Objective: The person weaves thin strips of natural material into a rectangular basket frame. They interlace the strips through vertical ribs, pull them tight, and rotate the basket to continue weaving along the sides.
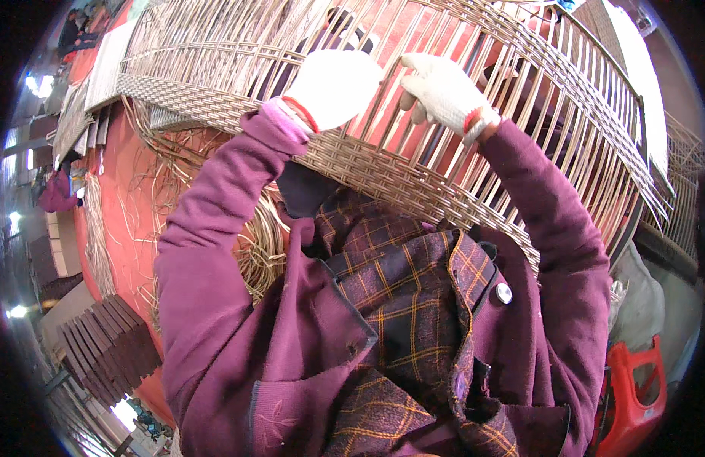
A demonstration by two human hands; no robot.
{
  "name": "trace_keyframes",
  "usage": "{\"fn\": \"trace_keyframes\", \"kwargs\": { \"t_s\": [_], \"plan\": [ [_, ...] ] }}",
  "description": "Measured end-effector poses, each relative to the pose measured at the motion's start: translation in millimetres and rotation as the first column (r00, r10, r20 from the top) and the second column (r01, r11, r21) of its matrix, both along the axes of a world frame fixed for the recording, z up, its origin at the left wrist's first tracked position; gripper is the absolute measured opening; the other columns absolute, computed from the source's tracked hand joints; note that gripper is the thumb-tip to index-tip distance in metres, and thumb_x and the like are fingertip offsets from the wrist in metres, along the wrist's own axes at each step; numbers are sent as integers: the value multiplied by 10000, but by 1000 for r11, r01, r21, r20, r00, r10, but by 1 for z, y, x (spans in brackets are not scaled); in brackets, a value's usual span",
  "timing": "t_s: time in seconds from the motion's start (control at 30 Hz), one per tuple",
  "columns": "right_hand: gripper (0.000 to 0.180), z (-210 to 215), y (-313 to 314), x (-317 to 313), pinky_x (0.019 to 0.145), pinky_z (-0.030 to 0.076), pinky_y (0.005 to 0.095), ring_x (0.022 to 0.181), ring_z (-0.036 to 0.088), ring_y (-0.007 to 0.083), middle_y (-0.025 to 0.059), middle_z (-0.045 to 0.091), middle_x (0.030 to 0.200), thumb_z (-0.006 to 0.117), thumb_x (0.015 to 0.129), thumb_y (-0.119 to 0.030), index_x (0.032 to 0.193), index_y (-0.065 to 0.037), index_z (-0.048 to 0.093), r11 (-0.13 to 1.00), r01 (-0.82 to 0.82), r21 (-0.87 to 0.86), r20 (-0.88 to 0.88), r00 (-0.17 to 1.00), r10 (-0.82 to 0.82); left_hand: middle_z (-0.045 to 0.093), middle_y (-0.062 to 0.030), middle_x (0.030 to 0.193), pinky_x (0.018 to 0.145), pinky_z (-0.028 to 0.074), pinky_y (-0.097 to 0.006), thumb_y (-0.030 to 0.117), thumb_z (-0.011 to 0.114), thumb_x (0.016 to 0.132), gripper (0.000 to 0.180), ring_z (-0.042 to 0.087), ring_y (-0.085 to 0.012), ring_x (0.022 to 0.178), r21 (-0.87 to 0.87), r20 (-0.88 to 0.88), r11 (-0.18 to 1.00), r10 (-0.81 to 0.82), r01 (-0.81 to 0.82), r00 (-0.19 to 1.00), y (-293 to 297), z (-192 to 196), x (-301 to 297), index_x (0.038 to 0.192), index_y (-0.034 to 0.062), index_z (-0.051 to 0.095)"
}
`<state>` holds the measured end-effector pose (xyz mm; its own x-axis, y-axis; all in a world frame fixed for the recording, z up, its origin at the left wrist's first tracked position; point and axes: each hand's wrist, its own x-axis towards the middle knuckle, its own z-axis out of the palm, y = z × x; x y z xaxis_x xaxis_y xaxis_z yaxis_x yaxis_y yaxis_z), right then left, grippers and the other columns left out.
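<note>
A large brown wicker panel (413,180) lies across my lap and stretches away from me. Its near band is tightly woven, while long strands run bare through the middle. My left hand (337,90), in a white knitted glove with a red cuff edge, is closed over the panel's middle. Glare and the back of the hand hide what its fingers hold. Just to the right, my right hand (442,95), gloved alike, has its fingers curled in above the bare strands. Whatever lies between those fingertips is too small to make out.
Loose strands (265,255) lie coiled on the red floor to my left, and a long bundle (99,236) lies farther off. Dark brown slatted pieces (108,346) are stacked at the lower left. A red plastic stool (634,396) stands at the lower right. People sit beyond.
</note>
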<state>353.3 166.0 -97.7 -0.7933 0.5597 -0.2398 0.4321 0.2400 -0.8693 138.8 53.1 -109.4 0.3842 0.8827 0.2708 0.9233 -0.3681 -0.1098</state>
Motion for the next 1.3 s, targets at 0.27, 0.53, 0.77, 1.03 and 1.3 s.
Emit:
{"fn": "trace_keyframes", "kwargs": {
  "t_s": [0.27, 0.53, 0.77, 1.03, 1.3],
  "plan": [
    [206, -5, 5, 3, 495, 463, 255, 547, 577, 73, 7, 663, 705, 691, 1027, -204, 1099, -37, 787, 964, 17, -264, -60, 998, -34, 770, -119, 1191, 918, 596, -437, 161, 657, 1032, 264, 745, -295, 1040, -46, 153, 998, -25, 32, 988, 17, -13, -4, 1262, 67, 745],
    [299, 22, -15, 58, 496, 442, 216, 526, 542, 35, -23, 657, 723, 656, 1076, -222, 1277, -18, 742, 961, 148, -235, -74, 983, -170, 762, -107, 1079, 834, 594, -405, 164, 701, 972, 289, 729, -264, 984, -403, 597, 910, 179, 100, 782, 6, 18, 26, 1238, 67, 758],
    [280, -6, -4, 48, 596, 599, 345, 596, 711, 162, 88, 720, 734, 555, 1052, -229, 1091, -5, 717, 1000, 3, -29, 74, 997, 0, 722, -89, 1014, 854, 594, -423, 161, 670, 953, 141, 720, -295, 948, -67, 66, 975, -207, 212, 976, 11, 2, 44, 1032, 82, 755],
    [293, -14, -11, 52, 577, 543, 288, 590, 644, 113, 51, 702, 737, 635, 1039, -215, 1214, -18, 765, 914, 237, -330, -114, 951, -288, 773, -109, 1097, 887, 604, -433, 158, 690, 955, 196, 745, -308, 994, -110, 45, 993, -43, 48, 998, 1, -7, 47, 1108, 70, 777],
    [244, -14, 0, 53, 567, 499, 294, 583, 584, 82, -7, 659, 684, 709, 1020, -288, 1002, -67, 812, 980, 32, -195, -44, 998, -41, 763, -134, 1093, 896, 609, -398, 111, 732, 967, 173, 741, -306, 982, 40, 321, 979, -202, 200, 925, 13, -17, 40, 1104, 15, 775]
  ]
}}
